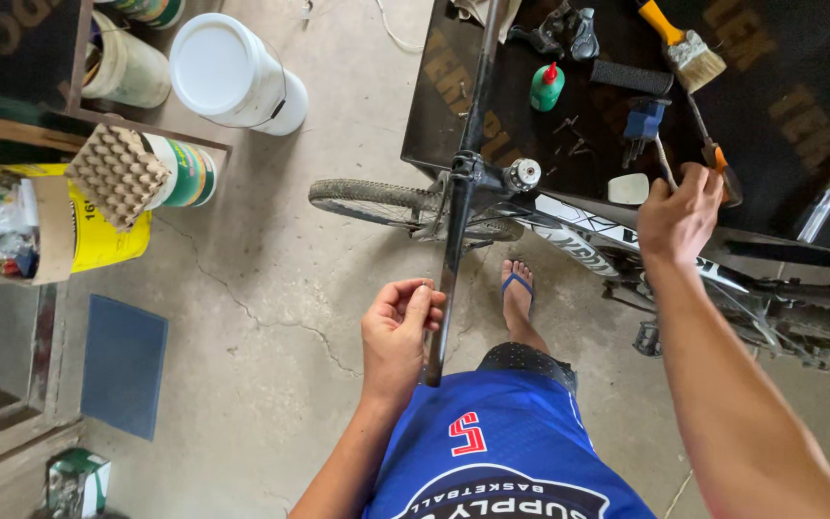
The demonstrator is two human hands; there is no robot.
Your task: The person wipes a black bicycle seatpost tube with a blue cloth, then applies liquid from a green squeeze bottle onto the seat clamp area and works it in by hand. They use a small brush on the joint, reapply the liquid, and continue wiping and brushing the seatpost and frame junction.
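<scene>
A bicycle stands below me, its black handlebar (455,240) running from the table edge down toward my body. My left hand (398,327) hovers beside the near end of the bar, fingers curled and pinched together, and I cannot tell if something small is in them. My right hand (679,213) reaches over the frame (588,235) to the edge of the black table (799,106), its fingers closing on a thin metal tool (665,163) beside an orange-handled screwdriver (713,149).
On the table lie a brush (689,43), a green bottle (547,86), a black grip (631,77), a blue tool (644,122) and small bolts. White buckets (232,72), a yellow bucket (108,231) and an egg tray (117,173) stand at left. My sandalled foot (518,293) rests by the front wheel (377,202).
</scene>
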